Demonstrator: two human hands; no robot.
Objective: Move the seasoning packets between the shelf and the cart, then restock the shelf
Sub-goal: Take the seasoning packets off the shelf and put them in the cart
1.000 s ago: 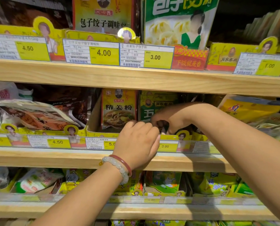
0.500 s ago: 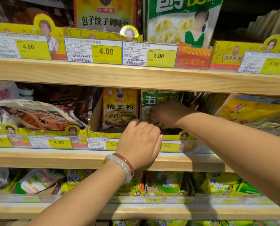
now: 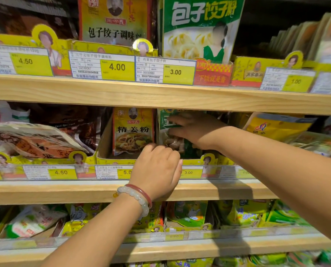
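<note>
On the middle shelf (image 3: 64, 191), my right hand (image 3: 196, 130) reaches into a yellow cardboard display box (image 3: 110, 160). Its fingers wrap over the front of a stack of green seasoning packets (image 3: 163, 123) standing upright there. A clear window low on the front packet shows spices. To the left in the same box stands a yellow ginger-powder packet (image 3: 133, 130). My left hand (image 3: 157, 170), with two bracelets on the wrist, sits at the box's front lip. Its fingers curl over the lip and the fingertips are hidden. No cart is in view.
The upper shelf board (image 3: 160, 95) hangs just above my right hand and carries tall yellow and green packets (image 3: 201, 29). Brown bags (image 3: 35, 139) lie to the left, yellow bags (image 3: 276, 128) to the right. The lower shelf (image 3: 180, 247) holds several yellow-green packets. Price tags line each edge.
My right hand rose from the box's front lip and moved deeper and up onto the green packets. My left hand stayed at the box's front edge.
</note>
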